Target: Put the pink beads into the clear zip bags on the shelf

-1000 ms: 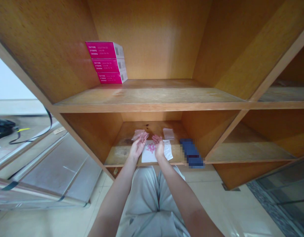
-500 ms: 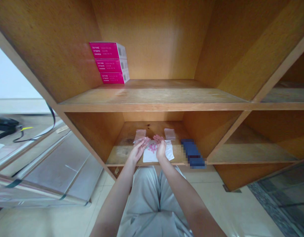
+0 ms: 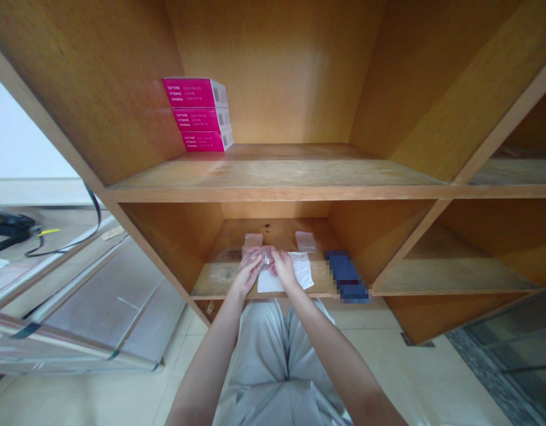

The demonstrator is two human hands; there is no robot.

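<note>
My left hand (image 3: 250, 269) and my right hand (image 3: 282, 266) are close together on the lower shelf, fingers closed on a small clear plastic bag (image 3: 266, 254) between them. Under and beside my hands lies a white sheet of paper (image 3: 303, 270). The small pink pieces on it are now hidden behind my hands. Just behind my left hand is a stack of clear plastic bags (image 3: 254, 239). Another clear plastic bag stack (image 3: 305, 241) lies behind and to the right of my right hand.
A dark blue blurred-out flat object (image 3: 346, 275) lies at the right of this compartment, reaching past the shelf's front edge. Three pink boxes (image 3: 202, 118) are stacked on the upper shelf (image 3: 299, 168). A rack with clear panels (image 3: 99, 302) stands on the left.
My hands have come together over the paper, and my right hand has moved left onto the clear bag near my left hand. The pink pieces have gone out of sight.
</note>
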